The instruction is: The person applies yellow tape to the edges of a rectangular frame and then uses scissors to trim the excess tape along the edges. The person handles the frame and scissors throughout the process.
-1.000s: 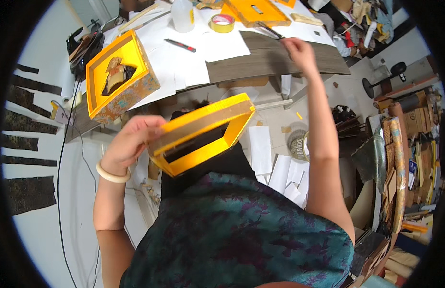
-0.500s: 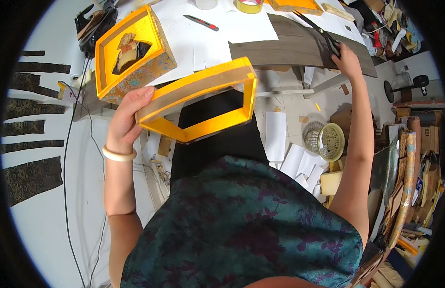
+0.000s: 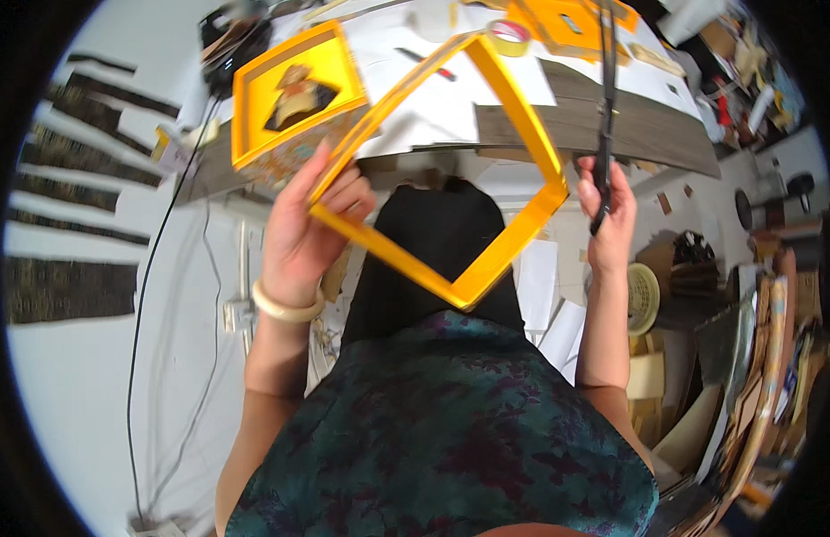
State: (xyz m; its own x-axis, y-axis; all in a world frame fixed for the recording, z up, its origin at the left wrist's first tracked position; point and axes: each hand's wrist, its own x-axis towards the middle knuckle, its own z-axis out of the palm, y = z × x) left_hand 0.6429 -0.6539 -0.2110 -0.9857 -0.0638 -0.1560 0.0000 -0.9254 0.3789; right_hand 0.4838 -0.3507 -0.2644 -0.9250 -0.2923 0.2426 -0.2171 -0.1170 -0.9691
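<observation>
My top (image 3: 442,438) is dark teal with a blotchy maroon and black print, loose across my chest and shoulders. Just above the top, my lap shows as plain black cloth (image 3: 433,251). My arms are bare from the top's edge outward, no sleeves reaching the elbows. On my left wrist, beside the top's upper left edge, sits a smooth cream bangle (image 3: 285,306), a thick round band. My left hand (image 3: 312,228) and right hand (image 3: 609,213) wear no gloves or rings that I can see.
</observation>
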